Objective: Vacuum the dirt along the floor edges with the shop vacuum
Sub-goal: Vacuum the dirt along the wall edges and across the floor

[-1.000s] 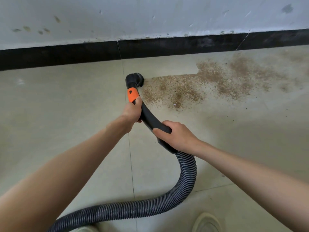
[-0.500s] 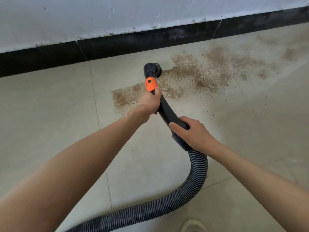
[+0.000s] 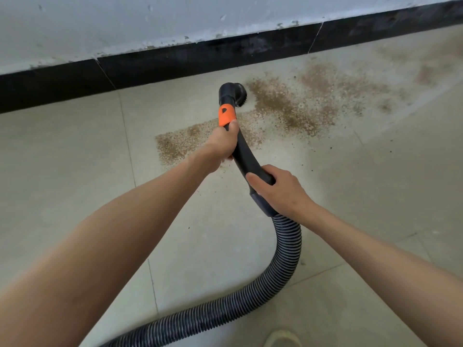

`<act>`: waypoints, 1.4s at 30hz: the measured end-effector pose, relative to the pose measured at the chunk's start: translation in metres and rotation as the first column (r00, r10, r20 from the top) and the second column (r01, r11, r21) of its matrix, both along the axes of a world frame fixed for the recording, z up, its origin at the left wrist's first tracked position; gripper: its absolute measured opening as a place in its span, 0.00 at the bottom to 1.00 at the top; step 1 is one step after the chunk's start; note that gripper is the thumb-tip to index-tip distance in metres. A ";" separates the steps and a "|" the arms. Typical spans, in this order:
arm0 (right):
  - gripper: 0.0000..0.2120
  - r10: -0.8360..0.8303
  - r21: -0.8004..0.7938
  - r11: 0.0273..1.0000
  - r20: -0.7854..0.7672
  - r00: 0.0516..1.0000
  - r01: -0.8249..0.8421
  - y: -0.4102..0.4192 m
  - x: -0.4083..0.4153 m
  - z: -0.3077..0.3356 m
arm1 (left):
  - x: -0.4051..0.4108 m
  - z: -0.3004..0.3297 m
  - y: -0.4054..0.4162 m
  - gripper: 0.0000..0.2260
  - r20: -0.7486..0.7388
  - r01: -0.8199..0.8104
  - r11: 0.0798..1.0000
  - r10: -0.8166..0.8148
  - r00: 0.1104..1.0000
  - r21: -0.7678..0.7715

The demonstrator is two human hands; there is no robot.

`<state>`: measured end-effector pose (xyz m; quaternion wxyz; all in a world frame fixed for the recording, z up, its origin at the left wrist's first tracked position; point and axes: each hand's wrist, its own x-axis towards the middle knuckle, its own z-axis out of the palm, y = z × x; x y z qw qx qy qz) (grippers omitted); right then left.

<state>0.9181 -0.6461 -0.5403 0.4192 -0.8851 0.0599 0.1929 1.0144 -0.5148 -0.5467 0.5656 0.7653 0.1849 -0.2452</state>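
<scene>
A pale shoe (image 3: 281, 339) is showing at the bottom edge, cut off, beside the ribbed hose (image 3: 280, 276) running out of frame. The right hand (image 3: 280, 191) is gripping the black wand (image 3: 246, 156); the left hand (image 3: 221, 144) is clenching it below the orange collar (image 3: 226, 115). The brush nozzle (image 3: 234, 92) is sitting at the dirt (image 3: 295, 106), its contact hidden, near the black baseboard (image 3: 175, 63).

Both arms reach forward, the left hand (image 3: 221, 144) ahead of the right hand (image 3: 280, 190), fingers of each curled tight.
</scene>
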 end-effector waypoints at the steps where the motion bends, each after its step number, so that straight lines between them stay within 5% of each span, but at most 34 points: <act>1: 0.15 0.013 0.012 1.000 -0.004 1.000 -0.013 0.006 0.001 0.001 | -0.001 0.001 0.008 0.17 -0.004 -0.017 1.000 0.017 1.000 0.000; 20: 0.20 0.438 -0.070 0.895 -0.053 0.897 -0.441 0.120 -0.049 0.025 | -0.104 0.006 0.159 0.15 -0.099 -0.383 0.923 0.377 0.921 -0.046; 42: 0.15 0.081 -0.051 0.995 -0.039 0.996 -0.083 0.014 -0.051 0.026 | -0.051 0.006 0.034 0.14 -0.102 -0.043 0.998 0.038 0.994 -0.054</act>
